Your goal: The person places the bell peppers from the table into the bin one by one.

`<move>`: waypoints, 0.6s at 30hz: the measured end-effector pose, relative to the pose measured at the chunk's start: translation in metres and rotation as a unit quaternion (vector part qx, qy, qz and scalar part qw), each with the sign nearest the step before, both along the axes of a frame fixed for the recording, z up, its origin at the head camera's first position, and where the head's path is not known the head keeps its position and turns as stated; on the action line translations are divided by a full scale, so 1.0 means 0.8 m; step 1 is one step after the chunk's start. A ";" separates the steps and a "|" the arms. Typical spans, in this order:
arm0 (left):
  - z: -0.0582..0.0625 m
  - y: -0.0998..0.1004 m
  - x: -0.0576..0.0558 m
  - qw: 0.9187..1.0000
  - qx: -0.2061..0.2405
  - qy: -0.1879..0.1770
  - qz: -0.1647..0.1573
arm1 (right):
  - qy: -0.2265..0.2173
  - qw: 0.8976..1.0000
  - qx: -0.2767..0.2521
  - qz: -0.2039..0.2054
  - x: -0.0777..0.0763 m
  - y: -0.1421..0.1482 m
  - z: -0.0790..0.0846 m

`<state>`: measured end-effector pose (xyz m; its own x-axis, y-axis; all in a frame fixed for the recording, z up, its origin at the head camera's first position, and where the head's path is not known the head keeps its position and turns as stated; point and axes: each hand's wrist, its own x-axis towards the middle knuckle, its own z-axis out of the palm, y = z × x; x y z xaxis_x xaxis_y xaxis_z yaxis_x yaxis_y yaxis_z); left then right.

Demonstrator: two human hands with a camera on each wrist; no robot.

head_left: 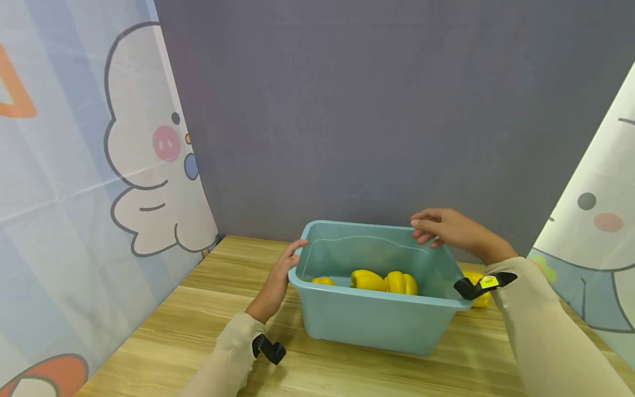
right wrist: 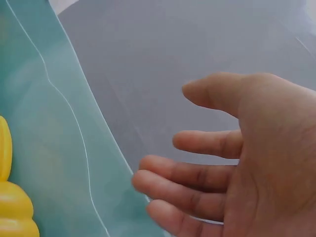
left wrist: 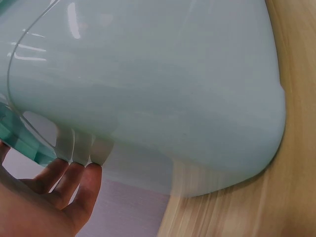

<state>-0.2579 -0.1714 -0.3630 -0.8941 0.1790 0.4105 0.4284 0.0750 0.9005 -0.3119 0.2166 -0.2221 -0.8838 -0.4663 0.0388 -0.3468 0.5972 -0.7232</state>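
Note:
A light teal plastic bin (head_left: pixel 367 320) stands on the wooden table. My left hand (head_left: pixel 280 275) holds the bin at its left rim. In the left wrist view, several fingertips (left wrist: pixel 88 180) of that hand touch the outer wall below the rim. Inside the bin lie yellow bell peppers: one (head_left: pixel 367 280) near the middle, another (head_left: pixel 401 283) beside it, and a third (head_left: pixel 323 280) mostly hidden by the front wall. Over the back right corner, my right hand (head_left: pixel 448 229) hovers with loosely bent fingers (right wrist: pixel 182 192) and nothing in them.
Another yellow pepper (head_left: pixel 481 300) sits on the table (head_left: pixel 238 275) just right of the bin, partly covered by the right wrist and its strap. A grey backdrop (head_left: pixel 372 110) rises behind. Cartoon-printed curtains (head_left: pixel 74 165) hang at both sides.

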 end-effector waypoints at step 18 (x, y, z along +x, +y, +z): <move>0.000 0.001 0.002 1.000 0.001 0.003 0.000 | 0.081 0.992 -0.015 -0.091 0.007 0.079 -0.037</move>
